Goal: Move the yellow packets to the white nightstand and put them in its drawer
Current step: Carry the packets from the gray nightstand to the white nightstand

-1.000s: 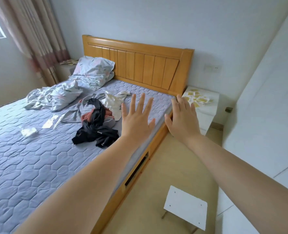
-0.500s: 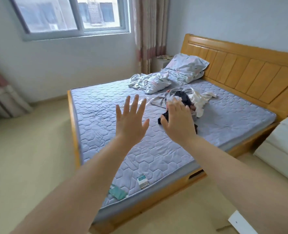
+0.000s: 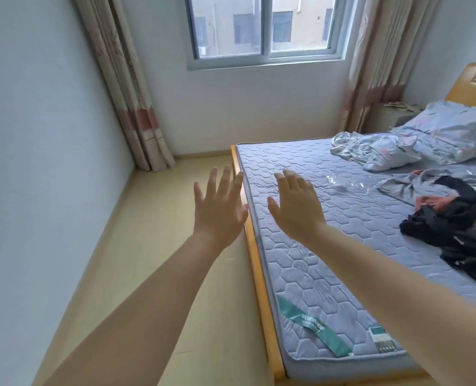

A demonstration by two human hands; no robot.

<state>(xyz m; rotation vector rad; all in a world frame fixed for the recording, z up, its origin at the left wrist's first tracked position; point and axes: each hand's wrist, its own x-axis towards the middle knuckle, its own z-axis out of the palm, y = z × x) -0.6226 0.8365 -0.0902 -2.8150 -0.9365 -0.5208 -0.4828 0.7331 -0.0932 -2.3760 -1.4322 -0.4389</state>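
Note:
Both my arms reach forward with nothing in them. My left hand (image 3: pixel 218 206) hovers over the floor beside the bed's foot corner, fingers straight and spread. My right hand (image 3: pixel 294 206) hovers over the near corner of the grey quilted mattress (image 3: pixel 301 274), fingers straight. Neither the yellow packets nor the white nightstand by the near side of the bed is in view. A second nightstand (image 3: pixel 393 114) with pale scraps on top stands in the far corner beside the curtain.
The wooden bed frame (image 3: pixel 255 263) runs down the middle. On the mattress lie a pillow (image 3: pixel 460 126), crumpled bedding (image 3: pixel 376 150), dark clothes (image 3: pixel 454 221) and clear plastic (image 3: pixel 340 182). Beige floor (image 3: pixel 153 246) stretches left to the wall. A window (image 3: pixel 264 29) and curtains (image 3: pixel 125 87) lie ahead.
My view has swung left, from the headboard and the white nightstand with the yellow packets to the foot of the bed and the window. My hands stayed held out and empty.

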